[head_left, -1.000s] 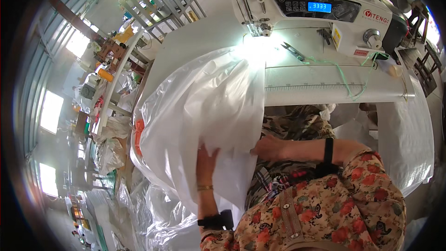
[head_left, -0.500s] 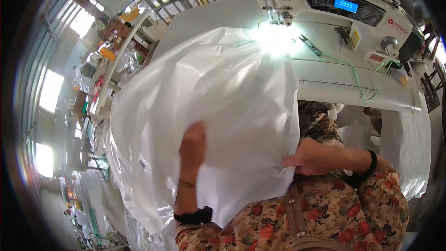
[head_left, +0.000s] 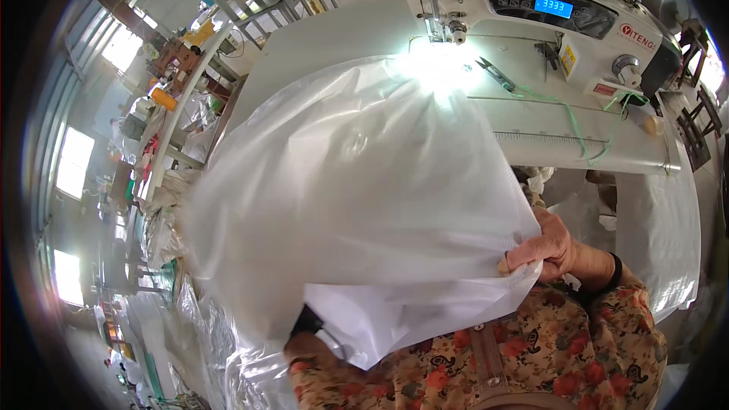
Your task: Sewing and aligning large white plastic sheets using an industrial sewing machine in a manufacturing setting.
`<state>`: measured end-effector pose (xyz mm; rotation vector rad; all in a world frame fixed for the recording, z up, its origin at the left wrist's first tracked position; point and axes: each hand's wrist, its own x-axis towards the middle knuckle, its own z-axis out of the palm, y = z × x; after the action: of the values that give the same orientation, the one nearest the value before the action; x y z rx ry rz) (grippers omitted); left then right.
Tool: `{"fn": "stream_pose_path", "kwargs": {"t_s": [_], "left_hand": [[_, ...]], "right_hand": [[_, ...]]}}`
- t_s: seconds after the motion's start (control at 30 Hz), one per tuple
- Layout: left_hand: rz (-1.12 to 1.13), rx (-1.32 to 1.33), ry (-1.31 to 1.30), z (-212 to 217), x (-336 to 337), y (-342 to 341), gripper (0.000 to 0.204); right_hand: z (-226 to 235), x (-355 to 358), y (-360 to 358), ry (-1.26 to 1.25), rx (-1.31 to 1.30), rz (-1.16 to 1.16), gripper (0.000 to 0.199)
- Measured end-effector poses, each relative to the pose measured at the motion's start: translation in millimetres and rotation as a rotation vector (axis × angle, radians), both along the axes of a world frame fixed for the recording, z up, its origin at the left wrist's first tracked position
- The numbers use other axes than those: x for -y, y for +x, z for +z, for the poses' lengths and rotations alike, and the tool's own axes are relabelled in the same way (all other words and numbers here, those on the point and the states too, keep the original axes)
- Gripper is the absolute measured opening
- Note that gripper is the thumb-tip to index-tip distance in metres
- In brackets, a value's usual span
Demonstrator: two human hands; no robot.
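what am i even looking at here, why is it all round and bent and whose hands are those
The picture comes from a wide fisheye camera worn on a person's head, looking down, so straight edges curve. The hands are that person's own. The right hand pinches the edge of a big white woven plastic sheet, perhaps a sack, held up in front. The left hand is hidden behind the sheet; only its forearm shows. Beyond stands a white sewing machine on a pale table, with small snips and loose green thread lying on it.
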<state>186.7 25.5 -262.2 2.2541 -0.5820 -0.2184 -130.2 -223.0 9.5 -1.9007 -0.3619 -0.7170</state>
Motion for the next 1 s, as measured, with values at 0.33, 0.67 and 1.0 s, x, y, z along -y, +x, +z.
{"fn": "stream_pose_path", "kwargs": {"t_s": [0.33,0.67,1.0], "left_hand": [[-0.335,0.376,0.287,121,13,12,0.017],[-0.424,0.458,0.602,165,-19,41,0.016],[-0.880,0.265,0.216,234,26,-74,0.023]], "right_hand": [[-146,-13,4,-0.136,-0.815,0.086,0.055],[-20,-22,85,-0.547,-0.394,0.051,0.052],[-82,9,118,-0.172,-0.662,-0.185,0.026]]}}
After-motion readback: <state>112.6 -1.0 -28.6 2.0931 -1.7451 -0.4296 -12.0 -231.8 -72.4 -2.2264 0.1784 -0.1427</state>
